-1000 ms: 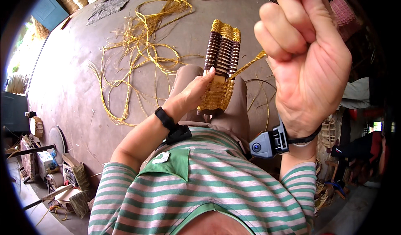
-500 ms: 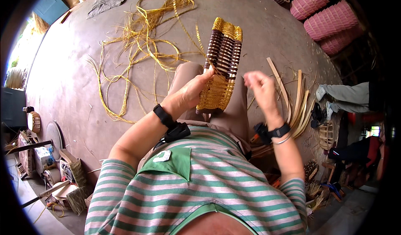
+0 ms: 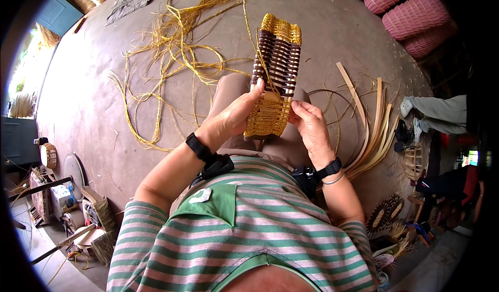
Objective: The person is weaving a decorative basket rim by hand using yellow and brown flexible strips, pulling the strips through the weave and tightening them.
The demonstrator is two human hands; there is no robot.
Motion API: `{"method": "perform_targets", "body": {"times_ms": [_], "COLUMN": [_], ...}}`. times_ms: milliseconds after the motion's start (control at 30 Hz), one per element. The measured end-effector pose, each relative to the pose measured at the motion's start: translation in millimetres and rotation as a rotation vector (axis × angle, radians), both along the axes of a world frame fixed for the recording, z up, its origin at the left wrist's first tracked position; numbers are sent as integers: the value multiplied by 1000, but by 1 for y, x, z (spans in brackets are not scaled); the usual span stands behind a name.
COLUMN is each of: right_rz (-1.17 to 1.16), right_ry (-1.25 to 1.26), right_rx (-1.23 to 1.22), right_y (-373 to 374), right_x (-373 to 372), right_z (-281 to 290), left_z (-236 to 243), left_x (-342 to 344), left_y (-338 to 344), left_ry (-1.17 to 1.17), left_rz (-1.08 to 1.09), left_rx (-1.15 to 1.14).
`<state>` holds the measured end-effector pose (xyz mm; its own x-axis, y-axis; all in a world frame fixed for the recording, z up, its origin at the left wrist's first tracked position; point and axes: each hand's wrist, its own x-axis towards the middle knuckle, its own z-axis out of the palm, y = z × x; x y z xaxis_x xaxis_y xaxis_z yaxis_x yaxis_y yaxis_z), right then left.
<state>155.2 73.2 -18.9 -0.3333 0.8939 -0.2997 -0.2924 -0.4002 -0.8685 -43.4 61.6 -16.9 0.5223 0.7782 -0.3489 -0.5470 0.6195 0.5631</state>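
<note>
A long, narrow woven basket (image 3: pixel 269 116), gold at both ends with a dark brown band across its middle, stands tilted over my knees. My left hand (image 3: pixel 241 107) grips its left side, thumb lying on the front by the pale stakes. At the opposite side, my right hand (image 3: pixel 312 128) pinches the edge with thumb and forefinger; its other fingers are partly hidden behind. A golden straw cord (image 3: pixel 247 16) runs down from above and crosses the brown band toward my left thumb.
A loose tangle of gold cord (image 3: pixel 169 53) spreads over the floor ahead and left. Pale flat strips (image 3: pixel 377 120) fan out at my right. Pink woven baskets (image 3: pixel 416 16) stand stacked at far right, and a person's grey-trousered legs (image 3: pixel 442 114) show below them. Tools and a stool (image 3: pixel 93 214) crowd the left.
My right hand has come in from the right to the basket's edge. The gold cord now hangs across the brown band. The left hand keeps its hold.
</note>
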Motion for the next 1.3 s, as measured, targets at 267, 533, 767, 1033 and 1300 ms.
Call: {"method": "perform_targets", "body": {"times_ms": [267,533,767,1033,1300], "right_rz": [42,-281,-10,-101,208], "right_ry": [227,-880,-1100,-561,-639], "right_rx": [-111,1001,1256,703,869], "right_y": [2,7,21,18,35], "right_x": [1,-15,-38,-24,-42], "right_z": [-14,36,41,30,56], "left_z": [6,5,6,14,13], "left_x": [5,4,6,5,8], "left_y": [-4,0,-1,-5,-5], "left_ry": [59,17,-28,64,59], "left_rz": [85,80,89,127,163], "left_rx": [-10,-18,-36,-19,-19]}}
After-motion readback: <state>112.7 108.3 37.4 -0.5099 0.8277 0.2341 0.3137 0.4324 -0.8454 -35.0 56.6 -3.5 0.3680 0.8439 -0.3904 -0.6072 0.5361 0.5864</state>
